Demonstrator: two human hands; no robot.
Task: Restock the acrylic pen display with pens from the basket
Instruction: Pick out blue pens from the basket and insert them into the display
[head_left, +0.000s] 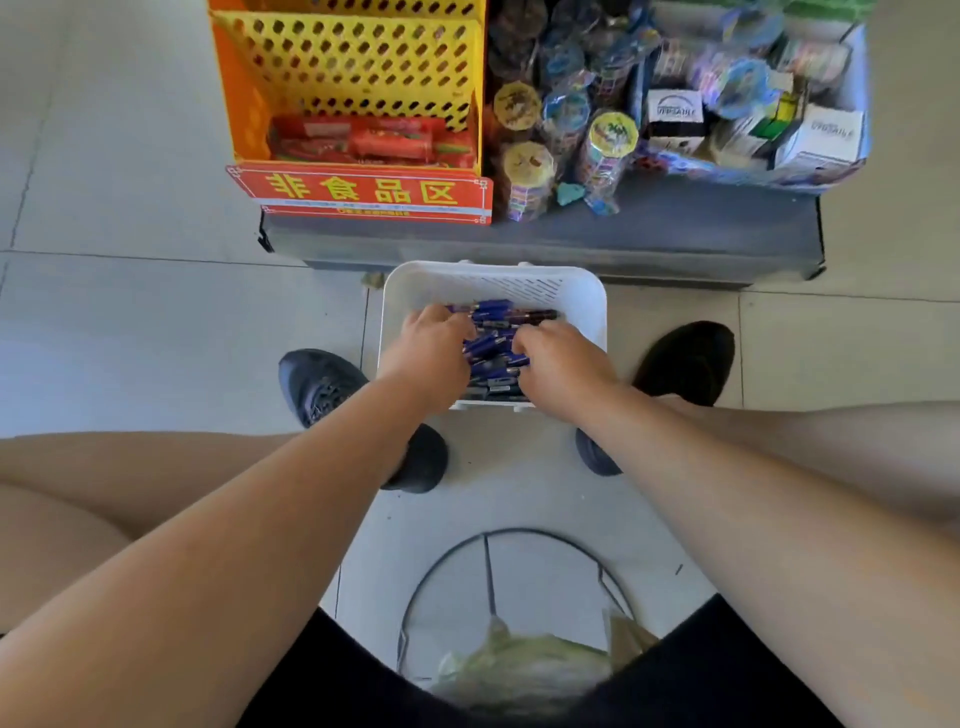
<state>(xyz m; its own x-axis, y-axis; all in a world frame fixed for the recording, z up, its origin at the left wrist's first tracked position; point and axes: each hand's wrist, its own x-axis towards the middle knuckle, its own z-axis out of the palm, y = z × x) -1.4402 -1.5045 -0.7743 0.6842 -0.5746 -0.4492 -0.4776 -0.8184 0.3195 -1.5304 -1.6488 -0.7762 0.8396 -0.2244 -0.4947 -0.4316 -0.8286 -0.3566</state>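
A white plastic basket stands on the tiled floor between my feet. Inside it lies a heap of blue pens. Both of my hands reach down into the basket. My left hand covers the left side of the heap, its fingers curled down among the pens. My right hand is on the right side, fingers curled into the pens. Whether either hand grips pens is hidden by the backs of the hands. No acrylic pen display is in view.
A dark shelf base runs just beyond the basket. On it stand an orange and yellow perforated rack with a red sign, and packaged toys. My shoes flank the basket. A black wire stool frame is below me.
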